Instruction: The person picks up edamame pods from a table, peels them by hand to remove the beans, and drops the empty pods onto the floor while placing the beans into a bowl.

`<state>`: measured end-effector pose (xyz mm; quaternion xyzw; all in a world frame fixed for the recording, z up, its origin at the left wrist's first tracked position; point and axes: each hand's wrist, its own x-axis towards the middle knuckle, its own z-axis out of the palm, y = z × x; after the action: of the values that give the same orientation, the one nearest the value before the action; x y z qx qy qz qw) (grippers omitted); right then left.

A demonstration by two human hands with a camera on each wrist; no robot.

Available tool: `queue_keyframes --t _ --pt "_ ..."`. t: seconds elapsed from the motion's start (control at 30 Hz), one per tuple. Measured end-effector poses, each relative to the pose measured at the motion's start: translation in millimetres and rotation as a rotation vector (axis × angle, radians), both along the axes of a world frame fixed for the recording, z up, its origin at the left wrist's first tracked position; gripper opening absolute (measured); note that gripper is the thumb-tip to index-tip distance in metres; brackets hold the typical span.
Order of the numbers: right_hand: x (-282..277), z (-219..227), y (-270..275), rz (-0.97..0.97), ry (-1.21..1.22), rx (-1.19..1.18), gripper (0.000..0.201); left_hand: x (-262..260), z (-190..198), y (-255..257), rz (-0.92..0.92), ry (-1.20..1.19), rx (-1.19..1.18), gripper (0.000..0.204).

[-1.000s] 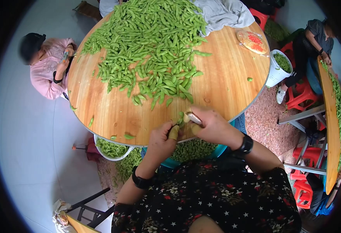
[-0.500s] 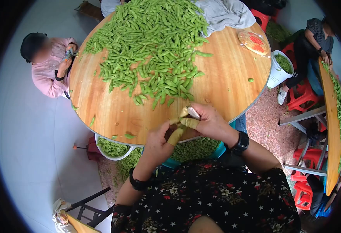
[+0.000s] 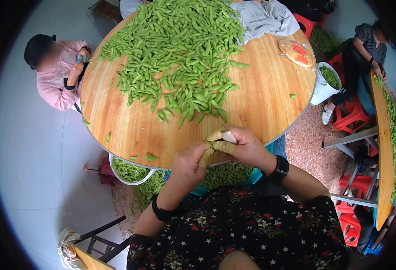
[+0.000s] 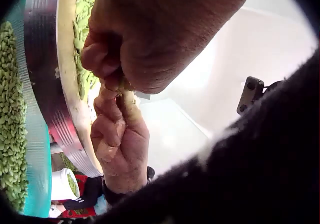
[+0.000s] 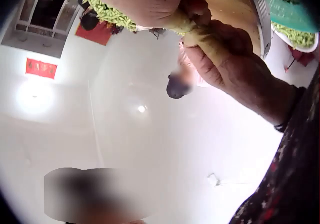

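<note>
In the head view both hands meet fingertip to fingertip over the near table edge. The left hand (image 3: pixel 189 160) pinches a small green pod (image 3: pixel 212 144), mostly hidden between the fingers. The right hand (image 3: pixel 251 147) holds a small silvery tool (image 3: pixel 228 136) against its curled fingers and touches the pod's other side. Yellowish covers wrap thumbs and some fingertips. In the left wrist view the right hand (image 4: pixel 120 146) touches the left hand (image 4: pixel 150 39). A big pile of green pods (image 3: pixel 180 54) lies on the round wooden table (image 3: pixel 265 90).
Beneath the near edge is a teal basin (image 3: pixel 254 176) of shelled beans, beside a white bucket (image 3: pixel 139 182) of pods. A grey cloth (image 3: pixel 265 18) and a wrapped round package (image 3: pixel 296 52) lie on the table. One person sits left; others are at the right-hand table.
The hands have come closer together, fingertips now meeting; a second ago a green pod showed between them. The silvery tool has turned in the right hand.
</note>
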<state>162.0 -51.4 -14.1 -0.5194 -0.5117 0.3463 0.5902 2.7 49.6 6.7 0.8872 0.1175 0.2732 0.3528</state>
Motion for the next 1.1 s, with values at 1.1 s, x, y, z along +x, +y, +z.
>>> queue_keyframes --t 1.1 --pt "4 6 -19 0.396 -0.408 -0.116 0.022 -94 48 9 0.059 0.858 0.188 0.011"
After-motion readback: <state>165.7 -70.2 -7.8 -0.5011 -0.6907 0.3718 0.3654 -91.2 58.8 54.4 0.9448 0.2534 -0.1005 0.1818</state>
